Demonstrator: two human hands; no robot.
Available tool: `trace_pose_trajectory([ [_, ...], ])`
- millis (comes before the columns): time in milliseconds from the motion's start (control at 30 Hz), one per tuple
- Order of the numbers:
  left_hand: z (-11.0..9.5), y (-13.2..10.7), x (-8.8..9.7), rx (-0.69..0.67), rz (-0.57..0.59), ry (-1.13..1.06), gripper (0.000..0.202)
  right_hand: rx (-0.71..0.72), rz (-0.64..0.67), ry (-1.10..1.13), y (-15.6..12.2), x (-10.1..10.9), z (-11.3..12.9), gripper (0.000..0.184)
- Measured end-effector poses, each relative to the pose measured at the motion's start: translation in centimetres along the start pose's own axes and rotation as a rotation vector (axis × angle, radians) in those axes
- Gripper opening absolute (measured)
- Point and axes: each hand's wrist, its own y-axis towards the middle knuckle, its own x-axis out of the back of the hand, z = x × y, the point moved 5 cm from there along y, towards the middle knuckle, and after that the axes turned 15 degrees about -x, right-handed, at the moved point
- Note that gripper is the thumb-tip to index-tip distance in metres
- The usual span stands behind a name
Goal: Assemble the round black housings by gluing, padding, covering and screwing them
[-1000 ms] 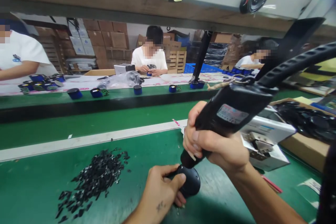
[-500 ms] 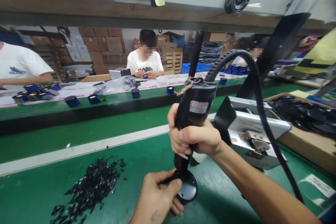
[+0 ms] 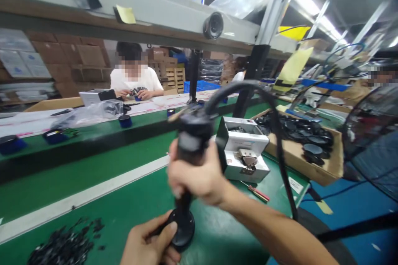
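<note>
My right hand (image 3: 200, 176) is wrapped around a black corded electric screwdriver (image 3: 195, 130), held upright with its thick cable arching to the right. Its lower end reaches down to a round black plastic part (image 3: 187, 234); motion blur hides whether the tip is seated in a screw. My left hand (image 3: 149, 238) pinches this round part at its left edge, thumb on top and fingers underneath. To the left of that hand lies a pile of small black pieces (image 3: 64, 242) on the green bench (image 3: 124, 207).
Behind my right hand stands a white metal screw feeder (image 3: 245, 147), with a red-handled screwdriver (image 3: 258, 193) before it. A cardboard box (image 3: 323, 174) holds many round black parts. Across the bench a person (image 3: 135, 80) handles a small blue item. A fan (image 3: 373, 145) is at far right.
My view has swung to the right, bringing the fan and the whole parts box into sight. Both hands keep their holds on the electric screwdriver and the round part.
</note>
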Motion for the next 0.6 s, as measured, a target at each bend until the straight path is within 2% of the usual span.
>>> trace_pose_trajectory([
  [133,-0.1,-0.1,-0.3,-0.005,0.012,-0.001,0.082,0.221,-0.332,-0.006,-1.8,10.5,4.2,0.015],
  [200,0.0,0.0,-0.2,-0.007,0.009,-0.007,0.088,0.234,-0.4,-0.036,-1.4,14.5,4.8,0.018],
  [233,0.1,0.0,-0.2,-0.008,0.008,-0.007,0.091,0.217,-0.408,-0.052,-1.0,15.8,4.8,0.02],
  [300,0.3,0.1,-0.1,-0.002,0.026,0.005,0.096,0.168,-0.391,-0.079,-0.4,17.0,4.4,0.023],
  [400,0.3,0.0,-0.1,0.008,0.051,0.016,0.096,0.128,-0.34,-0.104,-0.3,16.7,4.4,0.022],
  [500,0.1,-0.1,-0.1,-0.006,0.019,0.016,0.087,0.126,-0.322,-0.104,-0.5,16.7,4.8,0.024],
  [600,-0.2,0.0,-0.1,-0.021,0.01,0.024,0.08,0.068,-0.334,-0.085,0.1,17.9,4.1,0.025],
])
